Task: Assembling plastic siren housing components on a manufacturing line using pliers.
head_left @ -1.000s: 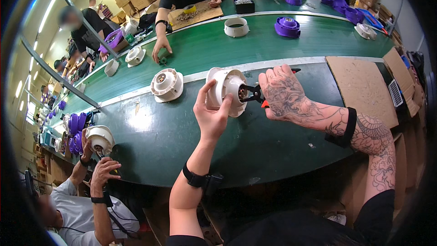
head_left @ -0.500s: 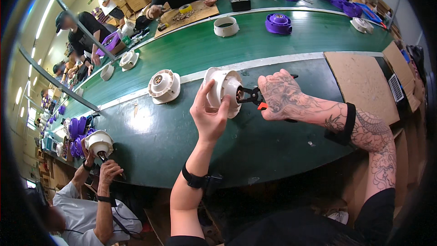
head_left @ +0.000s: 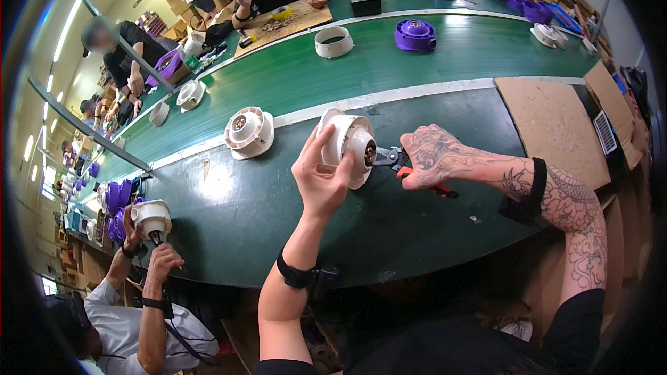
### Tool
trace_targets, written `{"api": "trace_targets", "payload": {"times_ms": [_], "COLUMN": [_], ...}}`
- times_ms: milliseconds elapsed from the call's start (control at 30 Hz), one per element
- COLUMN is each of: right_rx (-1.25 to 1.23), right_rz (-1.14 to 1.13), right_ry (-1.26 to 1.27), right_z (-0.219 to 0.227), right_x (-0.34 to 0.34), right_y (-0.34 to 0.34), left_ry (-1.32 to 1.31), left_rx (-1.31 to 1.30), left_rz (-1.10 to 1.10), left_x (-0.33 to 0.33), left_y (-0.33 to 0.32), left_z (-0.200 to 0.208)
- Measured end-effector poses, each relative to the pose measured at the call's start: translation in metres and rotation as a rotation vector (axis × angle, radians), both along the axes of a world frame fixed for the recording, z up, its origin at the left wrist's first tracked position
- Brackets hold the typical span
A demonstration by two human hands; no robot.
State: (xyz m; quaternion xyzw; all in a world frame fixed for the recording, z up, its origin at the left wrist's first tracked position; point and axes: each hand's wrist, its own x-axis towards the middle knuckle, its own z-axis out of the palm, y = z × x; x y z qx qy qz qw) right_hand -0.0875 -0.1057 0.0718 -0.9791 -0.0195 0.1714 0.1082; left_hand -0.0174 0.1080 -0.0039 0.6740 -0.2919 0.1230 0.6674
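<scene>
My left hand [head_left: 319,179] grips a white round plastic housing [head_left: 339,132] with a square flange, tilted on its side above the green worktop. Its hub faces right and shows small brass-coloured pieces [head_left: 370,152] inside. Closed around a pair of pliers with red and black handles [head_left: 445,190] is my right hand [head_left: 431,155]. The pliers' grey jaws [head_left: 386,157] reach to the hub opening; whether they pinch a piece there is too small to tell. To the left, a similar white housing [head_left: 248,132] rests on the worktop with its hub up.
Beyond the worktop, a green conveyor belt [head_left: 278,76] carries a white ring [head_left: 334,42] and a purple housing [head_left: 415,35]. Cardboard [head_left: 549,121] lies at the right. A co-worker at lower left works on a white housing [head_left: 151,217] with a tool. Others sit across the belt.
The pliers have rotated in my right hand, their handles now pointing down to the right. The housing has dipped slightly. Parts on the belt have shifted left.
</scene>
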Motion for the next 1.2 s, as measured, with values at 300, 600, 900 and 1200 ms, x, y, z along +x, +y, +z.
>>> {"api": "trace_targets", "payload": {"times_ms": [300, 600, 900, 1200], "right_rx": [-0.126, -0.045, 0.293, 1.887], "right_rz": [-0.025, 0.034, -0.025, -0.391], "right_ry": [-0.321, -0.069, 0.181, 0.217], "right_z": [-0.008, 0.026, 0.004, -0.087], "right_x": [-0.018, -0.005, -0.042, -0.063], "right_y": [0.014, -0.002, -0.058, -0.122], "left_ry": [0.011, -0.062, 0.607, 0.558], "left_rx": [-0.045, -0.026, -0.306, 0.589], "left_rz": [0.061, 0.146, 0.3, 0.353], "left_x": [0.011, 0.007, 0.081, 0.084], "left_y": [-0.001, -0.012, 0.069, 0.034], "left_z": [-0.013, -0.01, -0.034, -0.041]}}
